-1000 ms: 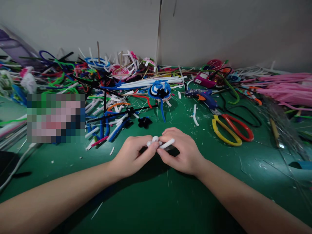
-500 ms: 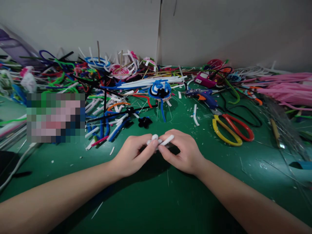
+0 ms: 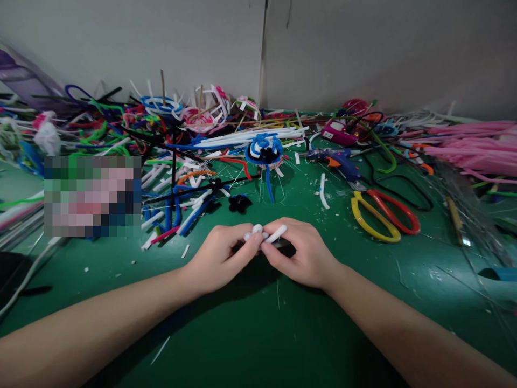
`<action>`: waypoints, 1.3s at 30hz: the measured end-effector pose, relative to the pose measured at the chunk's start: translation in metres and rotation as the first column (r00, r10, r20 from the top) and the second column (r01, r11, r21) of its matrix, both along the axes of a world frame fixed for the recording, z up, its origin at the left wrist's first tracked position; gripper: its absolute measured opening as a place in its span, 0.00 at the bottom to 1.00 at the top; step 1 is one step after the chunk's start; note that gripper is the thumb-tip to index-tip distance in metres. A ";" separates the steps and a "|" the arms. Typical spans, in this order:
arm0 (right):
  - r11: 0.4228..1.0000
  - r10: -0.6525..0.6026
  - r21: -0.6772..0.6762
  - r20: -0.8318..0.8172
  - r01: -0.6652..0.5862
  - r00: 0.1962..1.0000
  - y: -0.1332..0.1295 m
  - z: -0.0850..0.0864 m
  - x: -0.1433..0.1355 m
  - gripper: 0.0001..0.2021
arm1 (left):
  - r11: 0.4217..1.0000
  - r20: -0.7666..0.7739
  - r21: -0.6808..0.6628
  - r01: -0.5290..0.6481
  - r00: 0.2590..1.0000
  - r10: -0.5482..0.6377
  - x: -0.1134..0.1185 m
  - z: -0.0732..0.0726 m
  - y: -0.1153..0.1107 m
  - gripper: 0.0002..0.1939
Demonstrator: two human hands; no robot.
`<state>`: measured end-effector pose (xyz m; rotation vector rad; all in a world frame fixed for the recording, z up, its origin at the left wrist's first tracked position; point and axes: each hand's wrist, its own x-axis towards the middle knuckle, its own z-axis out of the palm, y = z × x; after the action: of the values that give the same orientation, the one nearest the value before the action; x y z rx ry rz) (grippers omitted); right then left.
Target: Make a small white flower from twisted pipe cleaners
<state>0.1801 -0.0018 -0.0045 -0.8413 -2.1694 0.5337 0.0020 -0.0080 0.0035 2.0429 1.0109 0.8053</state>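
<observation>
L hand (image 3: pixel 222 256) & R hand (image 3: pixel 304 249): fingers pinch bunched white pipe cleaner (image 3: pixel 277 234) over tabletop (image 3: pixel 258 345); might uncurl if L grip slackens.

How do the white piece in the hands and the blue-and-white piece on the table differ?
Support: the white piece is pinched between the left hand and right hand; the blue-and-white piece sits untouched on the table.
Colour: the white piece shows only white; the blue-and-white piece also has black.
Size: the white piece looks smaller than the blue-and-white piece, though fingers partly hide it.
Shared: both contain white.
</observation>
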 end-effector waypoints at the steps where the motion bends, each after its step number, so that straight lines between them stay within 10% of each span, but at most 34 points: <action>1: 1.000 0.004 -0.007 -0.001 -0.004 1.000 0.000 0.000 0.000 0.05 | 1.000 -0.002 -0.006 0.001 1.000 -0.001 0.000 0.000 0.000 0.18; 39: 0.994 0.099 -0.045 -0.047 -0.101 0.994 0.001 0.000 -0.001 0.10 | 0.998 0.014 -0.056 0.005 1.000 -0.004 -0.001 0.000 -0.002 0.20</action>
<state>0.1794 -0.0009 -0.0042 -0.7419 -2.1743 0.6507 0.0009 -0.0101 0.0031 1.9887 1.0093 0.7791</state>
